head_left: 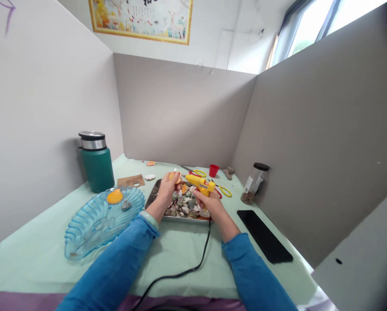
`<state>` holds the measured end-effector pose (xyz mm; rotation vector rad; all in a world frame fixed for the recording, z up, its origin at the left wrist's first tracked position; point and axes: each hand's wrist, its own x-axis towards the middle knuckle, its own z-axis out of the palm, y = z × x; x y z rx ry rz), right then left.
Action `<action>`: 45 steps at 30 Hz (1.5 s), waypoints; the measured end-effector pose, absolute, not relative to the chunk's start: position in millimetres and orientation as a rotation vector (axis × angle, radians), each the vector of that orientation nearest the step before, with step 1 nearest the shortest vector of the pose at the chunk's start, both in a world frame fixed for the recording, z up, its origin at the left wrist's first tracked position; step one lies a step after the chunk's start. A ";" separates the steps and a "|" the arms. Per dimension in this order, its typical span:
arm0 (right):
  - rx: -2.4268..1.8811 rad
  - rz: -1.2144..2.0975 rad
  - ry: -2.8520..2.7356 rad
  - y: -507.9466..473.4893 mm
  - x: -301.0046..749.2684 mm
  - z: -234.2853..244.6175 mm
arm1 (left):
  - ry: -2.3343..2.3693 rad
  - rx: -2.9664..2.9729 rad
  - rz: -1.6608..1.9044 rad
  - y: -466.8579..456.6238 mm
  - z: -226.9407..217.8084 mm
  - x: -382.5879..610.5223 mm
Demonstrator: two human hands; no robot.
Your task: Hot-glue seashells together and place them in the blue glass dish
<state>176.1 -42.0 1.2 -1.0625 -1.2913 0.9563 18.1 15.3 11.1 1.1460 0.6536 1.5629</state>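
Note:
My right hand [209, 203] is wrapped round the handle of a yellow hot glue gun [201, 183], its nozzle pointing left. A black cord [201, 258] runs down from the gun toward the table's front edge. In my left hand [167, 188] is an orange shell [174, 176], pinched between the fingers close to the nozzle tip; whether they touch I cannot tell. Both hands are above a metal tray [177, 219] heaped with small shells and stones [185, 205]. To the left lies a blue shell-shaped plate [92, 220] bearing an orange shell [114, 196] and a grey stone [126, 205].
A green bottle [98, 168] stands at the left, near a brown board [131, 180]. Behind the tray are scissors [198, 172] and a red cup [214, 170]. At the right are a lidded clear jar [254, 183] and a black flat slab [264, 235]. Grey partitions [183, 112] enclose the table.

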 end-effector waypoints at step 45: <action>-1.059 0.905 -1.267 -41.7 176.8 0.9 | 0.639 1.123 1.559 14.8 12.4 17.2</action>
